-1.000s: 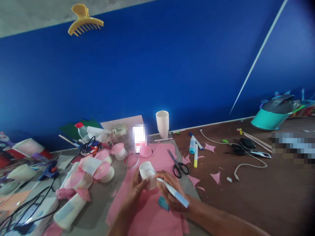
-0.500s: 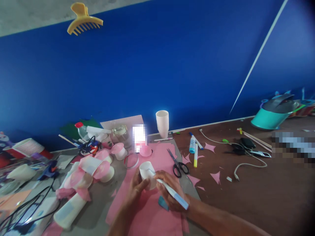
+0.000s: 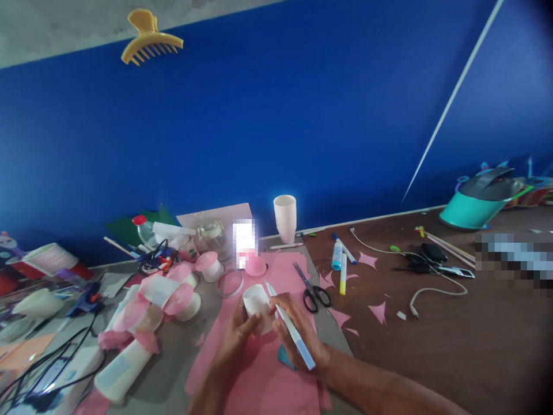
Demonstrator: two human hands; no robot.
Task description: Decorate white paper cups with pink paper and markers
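My left hand (image 3: 243,329) is wrapped round a small white paper cup (image 3: 256,301), its mouth tilted up. In my right hand (image 3: 298,328) is a white marker (image 3: 294,334) with a pale blue end, gripped like a pen. The marker's tip points up and away, just right of the cup's rim, apart from it. A small teal piece (image 3: 286,357) lies under my right hand, partly hidden. Pink paper (image 3: 268,380) is spread beneath both hands. Black-handled scissors (image 3: 314,291) lie to the right of the cup.
A stack of white cups (image 3: 285,219) stands by the blue wall. White-and-pink cup pieces (image 3: 162,300) crowd the left. Markers (image 3: 343,274), pink scraps (image 3: 379,313) and a white cable (image 3: 436,289) lie on the right. A teal container (image 3: 473,202) stands at the far right.
The marker's tip has come away from the cup's rim and swung upright, with its blue end moving left. My left hand still holds the cup, nearly in the same place.
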